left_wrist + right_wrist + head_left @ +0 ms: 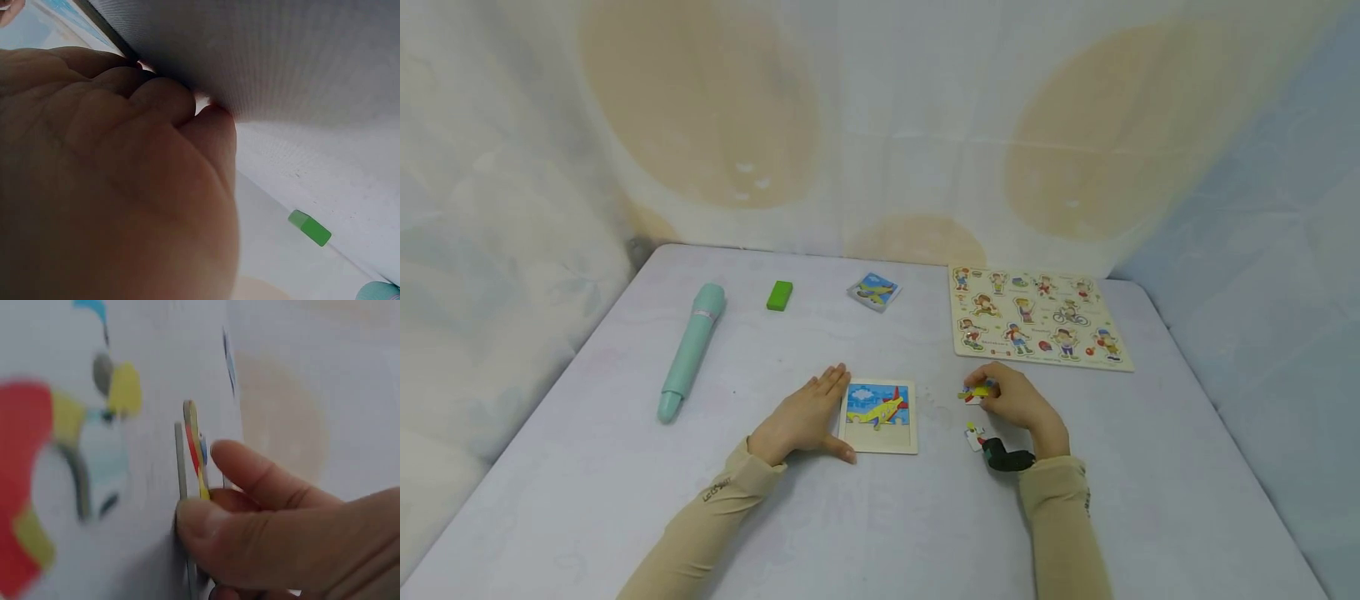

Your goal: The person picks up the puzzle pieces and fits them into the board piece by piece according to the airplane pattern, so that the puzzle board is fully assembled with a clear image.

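A small square jigsaw board (880,440) lies in front of me, its upper part filled with a yellow plane on blue sky and its lower strip bare wood. My left hand (805,419) rests along the board's left edge, fingers straight and thumb spread near its lower corner. To the right of the board, my right hand (1018,400) pinches a yellow-and-red puzzle piece (975,392) between thumb and fingers; in the right wrist view this piece (193,447) stands on edge. Nearer to me lies a loose puzzle piece (974,437), blurred in the right wrist view.
At the back right lies a large wooden puzzle board (1045,317) with sports figures. A small picture tile (875,292) and a green block (779,296) lie at the back. On the left is a mint-green cylindrical case (692,350). Fabric walls (880,100) surround the table.
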Tool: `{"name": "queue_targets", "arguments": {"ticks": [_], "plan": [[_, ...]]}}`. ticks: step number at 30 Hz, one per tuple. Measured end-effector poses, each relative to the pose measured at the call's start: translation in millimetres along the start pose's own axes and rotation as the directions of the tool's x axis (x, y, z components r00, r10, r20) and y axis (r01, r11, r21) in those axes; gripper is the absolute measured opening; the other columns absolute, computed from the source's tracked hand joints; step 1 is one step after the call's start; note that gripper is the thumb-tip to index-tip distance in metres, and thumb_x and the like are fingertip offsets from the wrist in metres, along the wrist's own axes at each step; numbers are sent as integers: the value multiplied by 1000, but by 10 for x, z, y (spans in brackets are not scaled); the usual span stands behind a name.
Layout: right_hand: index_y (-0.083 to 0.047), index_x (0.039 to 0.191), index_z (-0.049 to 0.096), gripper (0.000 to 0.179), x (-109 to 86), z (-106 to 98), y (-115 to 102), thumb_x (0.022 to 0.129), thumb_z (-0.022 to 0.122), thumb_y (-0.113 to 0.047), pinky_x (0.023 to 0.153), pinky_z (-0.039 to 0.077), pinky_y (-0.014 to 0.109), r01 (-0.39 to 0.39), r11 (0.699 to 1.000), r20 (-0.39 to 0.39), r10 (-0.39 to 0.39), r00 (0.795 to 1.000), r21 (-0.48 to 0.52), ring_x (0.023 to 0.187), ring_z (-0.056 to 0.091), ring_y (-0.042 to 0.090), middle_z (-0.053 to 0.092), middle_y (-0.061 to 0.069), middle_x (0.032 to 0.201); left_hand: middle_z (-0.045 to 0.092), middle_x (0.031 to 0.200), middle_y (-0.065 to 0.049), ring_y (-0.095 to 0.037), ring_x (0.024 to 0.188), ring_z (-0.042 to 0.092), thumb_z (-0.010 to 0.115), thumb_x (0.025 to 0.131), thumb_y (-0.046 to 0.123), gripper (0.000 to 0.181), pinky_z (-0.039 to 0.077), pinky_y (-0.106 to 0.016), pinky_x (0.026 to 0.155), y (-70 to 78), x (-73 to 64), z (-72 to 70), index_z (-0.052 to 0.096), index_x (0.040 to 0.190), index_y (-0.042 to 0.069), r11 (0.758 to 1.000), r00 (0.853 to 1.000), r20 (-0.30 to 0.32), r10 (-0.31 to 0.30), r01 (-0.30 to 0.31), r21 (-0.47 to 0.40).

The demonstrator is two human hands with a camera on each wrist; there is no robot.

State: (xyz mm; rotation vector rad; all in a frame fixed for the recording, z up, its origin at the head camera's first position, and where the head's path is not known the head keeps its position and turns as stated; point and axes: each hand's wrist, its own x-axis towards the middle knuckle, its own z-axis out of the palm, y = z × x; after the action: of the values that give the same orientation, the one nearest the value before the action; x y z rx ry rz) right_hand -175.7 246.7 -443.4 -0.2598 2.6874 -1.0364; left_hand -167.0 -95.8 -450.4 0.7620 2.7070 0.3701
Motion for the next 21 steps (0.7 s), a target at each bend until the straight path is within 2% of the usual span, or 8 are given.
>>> {"name": "queue_targets", "arguments": {"ticks": [4,9,14,18,21], "plan": [[0,110,63,30,51,76,-62,82,61,11,74,45,33,26,999,-24,-27,999,-29,84,49,23,60,18,111,16,161,-21,-34,150,15,82,60,62,129,21,-49,122,-5,1,8,21,152,-5,1000,1000,-3,2,-2,-8],[-1,107,63,18,97,142,-97,91,57,3,79,47,37,2,1000,-37,-3,999,-31,90,54,24,61,15,102,15,161,-21,-34,150,15,82,61,61,128,21,-49,122,-2,-14,3,20,152,-5,1000,1000,-6,3,-3,-12],[0,104,63,15,111,139,-114,97,52,-7,70,43,29,-49,999,-46,48,998,-18,84,52,22,62,14,100,16,160,-22,-35,150,16,82,61,61,128,22,-50,121,5,-25,-8,21,151,-6,1000,1000,-13,14,-14,-11],[0,103,63,19,124,126,-117,100,49,-13,65,38,27,-77,997,-71,75,995,-23,76,48,19,57,9,87,16,161,-22,-35,150,16,82,61,62,128,22,-50,122,2,-16,-6,20,151,-6,1000,1000,-11,11,-11,2],[0,96,63,19,154,147,-101,99,50,-13,61,36,27,-67,998,-120,64,991,-16,69,46,17,53,6,77,16,160,-22,-35,150,16,82,61,61,128,22,-50,121,-4,-7,-1,21,151,-6,1000,1000,-14,13,-13,7]]}}
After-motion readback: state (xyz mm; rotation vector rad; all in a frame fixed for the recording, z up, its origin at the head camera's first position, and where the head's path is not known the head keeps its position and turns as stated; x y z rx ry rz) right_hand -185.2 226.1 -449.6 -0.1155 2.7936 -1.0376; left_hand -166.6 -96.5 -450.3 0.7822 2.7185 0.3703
